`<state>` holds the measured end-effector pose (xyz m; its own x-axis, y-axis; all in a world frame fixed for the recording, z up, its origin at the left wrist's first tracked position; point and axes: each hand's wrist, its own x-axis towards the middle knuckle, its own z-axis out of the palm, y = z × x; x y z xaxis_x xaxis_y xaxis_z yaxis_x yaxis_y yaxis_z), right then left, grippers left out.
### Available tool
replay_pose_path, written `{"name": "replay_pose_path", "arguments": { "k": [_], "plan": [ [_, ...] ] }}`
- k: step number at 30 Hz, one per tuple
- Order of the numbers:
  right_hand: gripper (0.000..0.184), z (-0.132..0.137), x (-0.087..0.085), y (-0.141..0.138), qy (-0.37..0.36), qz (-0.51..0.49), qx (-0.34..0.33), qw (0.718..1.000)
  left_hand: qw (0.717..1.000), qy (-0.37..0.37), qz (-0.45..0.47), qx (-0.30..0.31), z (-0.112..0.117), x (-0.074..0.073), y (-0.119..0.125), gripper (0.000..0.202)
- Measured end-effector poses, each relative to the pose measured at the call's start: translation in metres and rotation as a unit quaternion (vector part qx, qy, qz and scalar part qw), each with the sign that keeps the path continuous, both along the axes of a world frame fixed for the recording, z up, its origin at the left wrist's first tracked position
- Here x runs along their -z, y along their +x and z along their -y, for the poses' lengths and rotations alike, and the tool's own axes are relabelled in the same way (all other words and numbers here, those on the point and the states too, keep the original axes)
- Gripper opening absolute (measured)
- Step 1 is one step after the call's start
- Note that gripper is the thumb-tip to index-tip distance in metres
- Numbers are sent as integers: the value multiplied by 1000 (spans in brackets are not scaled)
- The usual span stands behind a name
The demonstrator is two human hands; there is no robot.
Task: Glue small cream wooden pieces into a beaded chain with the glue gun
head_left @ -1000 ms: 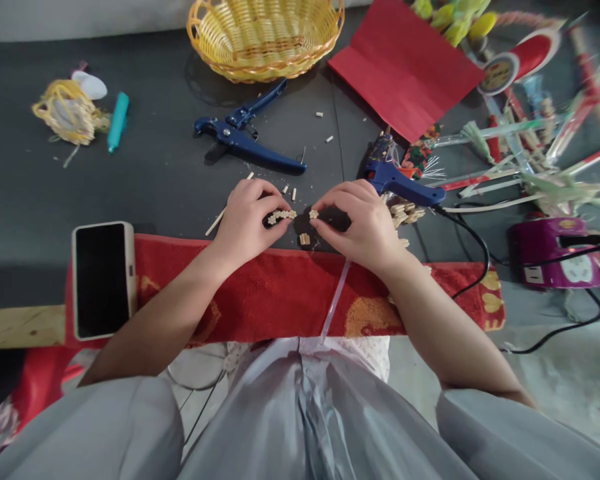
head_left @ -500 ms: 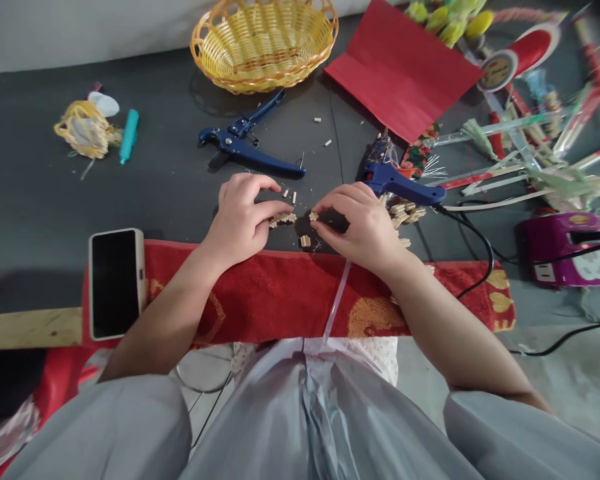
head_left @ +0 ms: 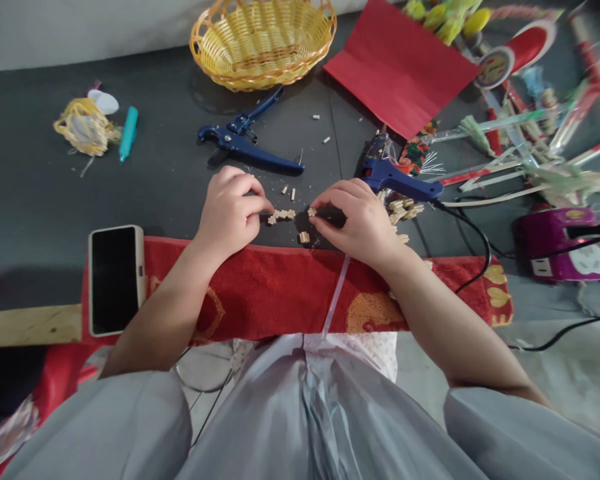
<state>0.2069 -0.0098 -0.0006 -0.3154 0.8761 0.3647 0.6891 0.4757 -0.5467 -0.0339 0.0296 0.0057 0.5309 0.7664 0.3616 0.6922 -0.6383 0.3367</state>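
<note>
A small cluster of pale short tubes is pinched between the thumb and index finger of my right hand. To its left, a row of similar joined clusters lies on the dark table. My left hand is at the left end of that row, fingers curved and apart, a fingertip close to it; whether it touches I cannot tell. One separate cluster sits just below, between the hands. Two loose tube pieces lie above the row. More clusters are piled beside my right hand, partly hidden by it.
A blue glue gun lies beyond my right hand, its cable running right. Blue cutters and a yellow basket are farther back. A phone rests on the red towel. Red paper and a purple power socket are on the right.
My left hand has drawn back slightly to the left, so more of the row of clusters shows. The right hand keeps its pinch on the small cluster. The view has shifted slightly.
</note>
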Motion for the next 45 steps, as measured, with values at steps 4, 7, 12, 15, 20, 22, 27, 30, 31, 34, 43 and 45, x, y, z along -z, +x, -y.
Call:
{"name": "replay_pose_path", "arguments": {
  "k": [4, 7, 12, 15, 20, 22, 27, 30, 31, 34, 43, 45],
  "plan": [
    [8, -1, 1, 0, 14, 0, -2, 1000, 999, 19, -23, 24, -1, 1, -2, 30],
    [8, -1, 2, 0, 15, -2, -3, 1000, 999, 10, -39, 37, -1, 3, -4, 26],
    [7, -1, 2, 0, 13, 2, 0, 1000, 997, 4, -54, 49, 0, 5, -3, 22],
    [7, -1, 3, -1, 14, 4, 1, 1000, 996, 24, -67, 57, 1, 4, -3, 21],
    [7, -1, 4, -1, 2, 7, 0, 1000, 985, 84, -75, 133, 3, -1, -1, 24],
    [8, -1, 4, -1, 1, 8, -1, 1000, 981, 95, -70, 155, 5, -2, 2, 24],
    [7, -2, 5, -2, 6, 11, -5, 1000, 997, 45, -30, 59, 11, -4, 12, 16],
    [8, -2, 6, -4, -6, 22, -7, 1000, 999, 10, -37, 33, 12, -2, 17, 18],
    [9, -2, 6, -4, -13, 28, -7, 999, 998, -2, -43, 35, 12, -1, 18, 21],
    [11, -1, 7, -7, -23, 43, -6, 999, 997, -32, -57, 51, 10, 4, 20, 23],
    [7, 1, 5, -9, 5, 13, -18, 1000, 995, -35, -26, 85, 13, 6, 22, 19],
    [7, 1, 4, -8, 9, 1, -27, 1000, 996, -29, -11, 89, 15, 5, 23, 19]
  ]
}}
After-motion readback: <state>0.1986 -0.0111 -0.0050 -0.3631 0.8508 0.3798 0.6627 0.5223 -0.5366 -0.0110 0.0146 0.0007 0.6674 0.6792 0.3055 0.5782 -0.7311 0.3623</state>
